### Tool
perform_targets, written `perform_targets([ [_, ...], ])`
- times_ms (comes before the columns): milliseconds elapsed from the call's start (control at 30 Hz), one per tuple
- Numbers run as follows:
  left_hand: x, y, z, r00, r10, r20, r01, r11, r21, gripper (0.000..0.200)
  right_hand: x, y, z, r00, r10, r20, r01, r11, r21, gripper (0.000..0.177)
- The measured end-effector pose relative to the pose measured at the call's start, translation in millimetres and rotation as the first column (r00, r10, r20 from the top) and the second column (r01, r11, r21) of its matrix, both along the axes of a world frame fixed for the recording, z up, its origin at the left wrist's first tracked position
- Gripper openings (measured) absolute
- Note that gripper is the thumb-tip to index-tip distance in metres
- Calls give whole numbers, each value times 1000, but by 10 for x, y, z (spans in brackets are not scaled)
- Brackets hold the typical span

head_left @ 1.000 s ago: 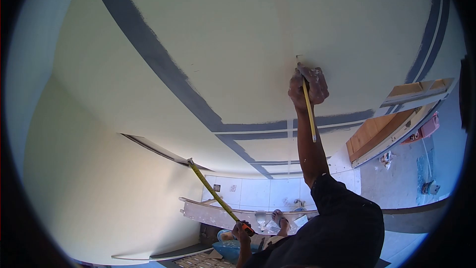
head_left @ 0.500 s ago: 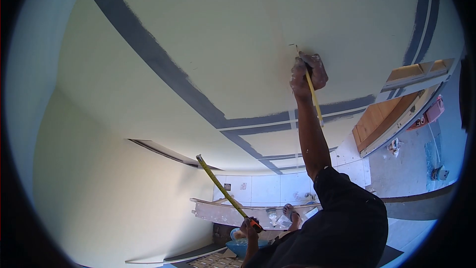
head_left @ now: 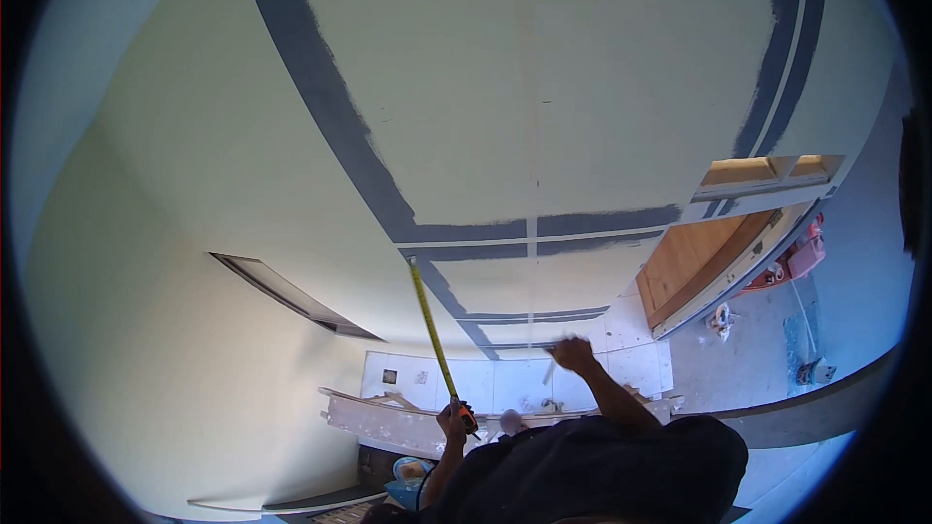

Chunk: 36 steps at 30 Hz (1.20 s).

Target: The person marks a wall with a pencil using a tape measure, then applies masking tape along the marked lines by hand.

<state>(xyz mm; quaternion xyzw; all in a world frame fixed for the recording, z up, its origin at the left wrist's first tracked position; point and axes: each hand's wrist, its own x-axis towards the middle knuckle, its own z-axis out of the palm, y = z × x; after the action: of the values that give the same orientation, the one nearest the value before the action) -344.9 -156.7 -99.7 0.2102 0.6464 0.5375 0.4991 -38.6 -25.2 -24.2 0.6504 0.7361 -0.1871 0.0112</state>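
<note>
My left hand (head_left: 451, 421), low in the view, is closed round an orange and black tape measure (head_left: 469, 419). Its yellow blade (head_left: 431, 320) is pulled out and slants up, the tip over the corner where grey painted bands (head_left: 330, 102) meet on the pale wall (head_left: 456, 87). My right hand (head_left: 575, 355) is curled in a fist at the lower middle, in front of the wall's lower part. From it pokes a thin, smeared pencil (head_left: 550, 371). Short dark pencil marks (head_left: 547, 102) show on the wall above.
A plank (head_left: 388, 415) spattered with paint runs across below me. A blue basin (head_left: 406, 487) sits at lower left. To the right are a wooden door (head_left: 670, 267), a pink container (head_left: 806, 257) and a bucket (head_left: 815, 372) on the floor. The left wall has a narrow recessed opening (head_left: 296, 298).
My right hand has dropped from high on the wall to near its foot, still with the pencil. The tape measure has shifted slightly left and its blade stands steeper. The view has shifted.
</note>
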Motion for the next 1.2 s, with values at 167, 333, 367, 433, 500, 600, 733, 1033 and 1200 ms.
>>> perform_targets([
  [167, -92, 19, -341, 972, -233, -43, 224, 963, -152, 41, 1360, -1908, -1451, 778, -617, 119, 618, 716, -325, 53],
  [333, -133, -95, -522, 890, -448, -84, 415, 874, -254, 40, 1702, -2849, -1123, 426, -867, 260, 893, 357, -274, 53],
  [367, -100, -91, -494, 875, -477, -83, 438, 853, -284, 40, 1609, -2850, -869, 367, -892, 262, 920, 307, -243, 55],
  [433, -35, -86, -365, 848, -524, -76, 473, 815, -334, 40, 1510, -2798, -740, 307, -920, 244, 939, 251, -235, 59],
  [500, 46, -37, -46, 818, -569, -81, 507, 781, -364, 40, 1312, -2590, -417, 346, -933, 95, 897, 299, -327, 51],
  [600, 225, 55, 284, 760, -645, -81, 579, 728, -367, 40, 1250, -2526, -1041, 282, -955, 90, 933, 250, -260, 39],
  [733, 310, 329, -488, 577, -789, -212, 752, 614, -238, 39, 1245, -2408, -602, 501, -857, 117, 827, 434, -358, 37],
  [1033, 1369, 433, 61, 737, -673, -61, 660, 736, -152, 36, 2086, -2684, -951, 346, -930, 125, 887, 281, -367, 40],
  [1200, 1817, 201, -68, 654, -756, -27, 731, 641, -235, 40, 2441, -2647, -1551, 460, -888, 10, 819, 420, -392, 24],
])
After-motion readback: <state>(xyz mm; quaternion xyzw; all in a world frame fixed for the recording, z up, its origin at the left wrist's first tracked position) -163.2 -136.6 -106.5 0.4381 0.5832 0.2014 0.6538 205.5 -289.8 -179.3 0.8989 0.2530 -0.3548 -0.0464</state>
